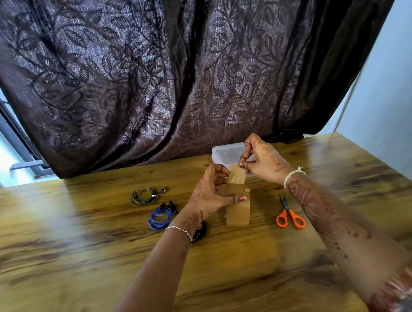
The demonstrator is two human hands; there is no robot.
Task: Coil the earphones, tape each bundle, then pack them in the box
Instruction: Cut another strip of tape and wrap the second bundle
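Now: left-hand grip (209,194) clamps brown tape roll (238,215); right-hand grip (264,160) pinches peeled strip (238,175). Likely light, sticky, floppy; hold by the corner.

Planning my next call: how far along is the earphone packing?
Coiling looks done: grey earphones, blue earphones and a black bundle, partly hidden behind the left wrist, lie coiled on the table. In hand: left hand holds the tape roll, right hand pinches its end. Left: cutting with the scissors, taping each bundle, packing the box.

The head camera looks forward and down over the counter (81,247), close above the left hand (208,194) and right hand (264,160), with the curtain (139,73) at 12 o'clock.
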